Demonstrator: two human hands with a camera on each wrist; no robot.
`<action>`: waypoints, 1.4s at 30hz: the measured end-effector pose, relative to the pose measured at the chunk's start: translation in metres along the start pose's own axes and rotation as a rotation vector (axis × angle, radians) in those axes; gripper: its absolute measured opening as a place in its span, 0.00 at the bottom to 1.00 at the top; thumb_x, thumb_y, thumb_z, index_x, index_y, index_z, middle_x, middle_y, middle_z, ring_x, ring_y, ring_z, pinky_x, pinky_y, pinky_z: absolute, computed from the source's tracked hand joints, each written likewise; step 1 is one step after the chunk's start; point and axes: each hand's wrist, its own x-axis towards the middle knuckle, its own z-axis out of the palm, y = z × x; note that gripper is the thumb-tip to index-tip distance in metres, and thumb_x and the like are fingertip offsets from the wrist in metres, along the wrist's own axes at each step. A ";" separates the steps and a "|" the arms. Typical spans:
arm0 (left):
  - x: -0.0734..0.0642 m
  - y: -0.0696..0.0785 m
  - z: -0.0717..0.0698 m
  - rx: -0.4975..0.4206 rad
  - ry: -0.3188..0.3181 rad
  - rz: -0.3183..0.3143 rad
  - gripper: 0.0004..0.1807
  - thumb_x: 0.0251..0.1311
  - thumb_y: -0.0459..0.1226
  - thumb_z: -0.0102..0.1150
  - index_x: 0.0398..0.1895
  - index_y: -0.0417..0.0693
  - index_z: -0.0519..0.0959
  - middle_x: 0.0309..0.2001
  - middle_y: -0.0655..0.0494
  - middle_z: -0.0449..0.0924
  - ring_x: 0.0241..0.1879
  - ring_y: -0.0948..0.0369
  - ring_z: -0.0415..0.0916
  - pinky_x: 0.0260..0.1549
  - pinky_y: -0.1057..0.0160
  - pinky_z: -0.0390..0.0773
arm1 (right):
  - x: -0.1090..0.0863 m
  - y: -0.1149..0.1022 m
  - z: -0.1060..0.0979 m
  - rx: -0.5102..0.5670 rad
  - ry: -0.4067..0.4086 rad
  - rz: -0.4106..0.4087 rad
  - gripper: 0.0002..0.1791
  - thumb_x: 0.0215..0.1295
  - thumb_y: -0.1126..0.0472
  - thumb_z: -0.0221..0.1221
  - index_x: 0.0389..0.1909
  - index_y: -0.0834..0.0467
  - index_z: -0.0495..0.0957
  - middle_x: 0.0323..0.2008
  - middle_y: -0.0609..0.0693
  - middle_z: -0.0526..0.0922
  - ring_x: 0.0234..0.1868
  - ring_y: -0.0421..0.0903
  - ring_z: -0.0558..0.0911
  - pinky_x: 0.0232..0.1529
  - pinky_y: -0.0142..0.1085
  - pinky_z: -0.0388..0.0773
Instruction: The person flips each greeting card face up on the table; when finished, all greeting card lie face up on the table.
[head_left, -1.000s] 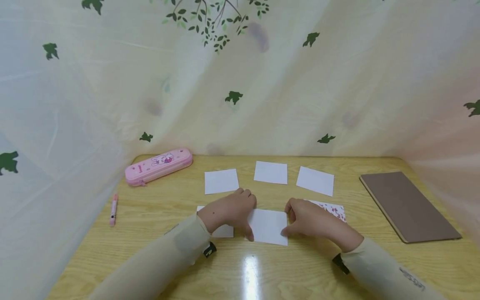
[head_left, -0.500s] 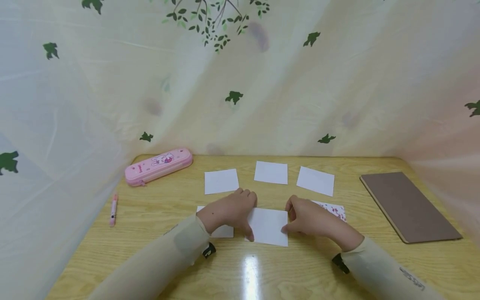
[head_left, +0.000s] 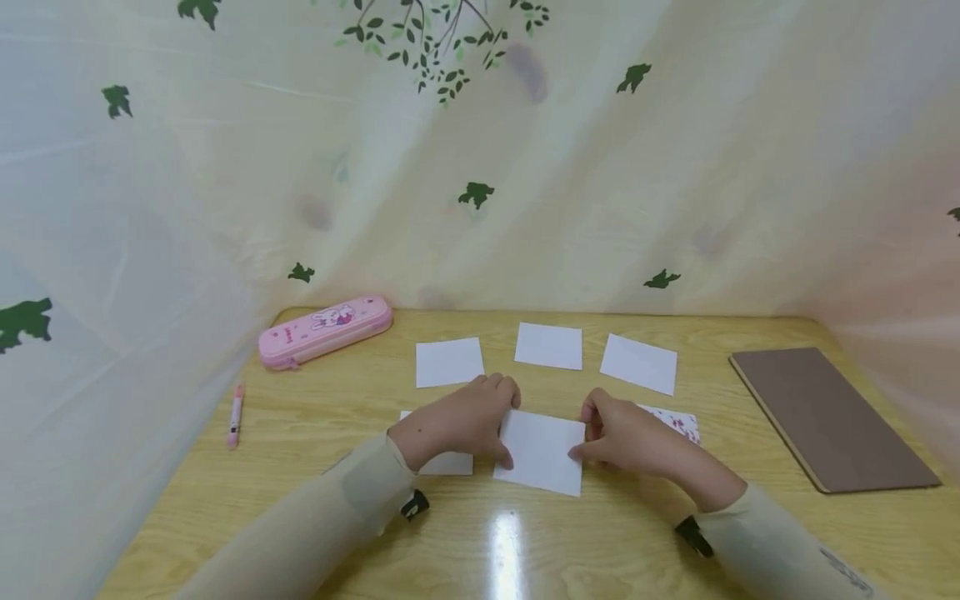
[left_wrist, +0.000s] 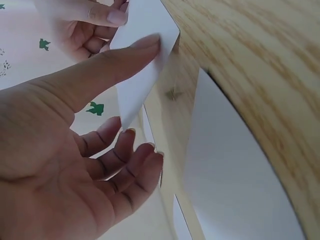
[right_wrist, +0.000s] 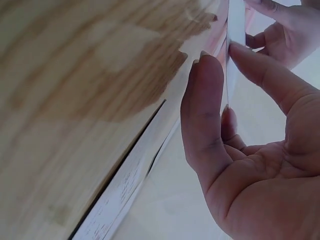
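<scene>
Working left to right, I have the pen [head_left: 236, 417] lying near the left edge of the counter [head_left: 600, 550] and the case [head_left: 326, 333] at its far left corner, neither of them in hand. Three blank cards are spaced along the far edge: far-left card [head_left: 450, 362], far-middle card [head_left: 548, 346], far-right card [head_left: 639, 364]. Nearer the front edge, the near-left card [head_left: 452, 464] lies flat, partly covered by the left hand [head_left: 468, 419]. Beside it, in the middle of the counter, is the held card [head_left: 541, 454], blank face up; the left fingers pinch one side, and the right hand [head_left: 633, 433] pinches the other between thumb and fingers. The printed card [head_left: 681, 425] lies pattern up behind that hand, and the book [head_left: 832, 421] sits by the right edge, closed. I judge the work partway: five cards are down and only the held card remains to be let go; I can't tell whether the others want turning. The head view makes the held card look almost flat, but the left wrist view shows it tilted, seemingly raised, with the thumb across its face and fingertips at the edge behind. The right wrist view gives it nearly edge-on, with the right thumb against it. Its underside I can't make out.
</scene>
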 end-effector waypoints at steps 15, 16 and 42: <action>-0.009 -0.011 0.010 -0.395 0.038 0.033 0.14 0.71 0.36 0.68 0.53 0.46 0.74 0.44 0.54 0.75 0.41 0.62 0.73 0.44 0.65 0.76 | -0.012 0.007 0.000 0.273 -0.048 -0.047 0.17 0.73 0.59 0.68 0.45 0.63 0.70 0.34 0.54 0.82 0.34 0.48 0.86 0.33 0.38 0.87; -0.010 -0.012 0.010 -0.412 0.040 0.036 0.14 0.71 0.36 0.68 0.53 0.46 0.75 0.44 0.54 0.75 0.42 0.62 0.73 0.44 0.65 0.77 | -0.013 0.007 0.000 0.292 -0.054 -0.058 0.17 0.74 0.59 0.67 0.45 0.64 0.70 0.34 0.54 0.82 0.34 0.48 0.86 0.33 0.37 0.87; -0.021 -0.008 -0.005 -0.615 0.151 0.144 0.10 0.74 0.33 0.63 0.53 0.44 0.75 0.49 0.49 0.77 0.47 0.61 0.79 0.41 0.68 0.84 | -0.026 0.003 -0.015 0.435 -0.002 -0.147 0.19 0.77 0.55 0.64 0.49 0.64 0.67 0.40 0.56 0.81 0.42 0.52 0.89 0.49 0.45 0.90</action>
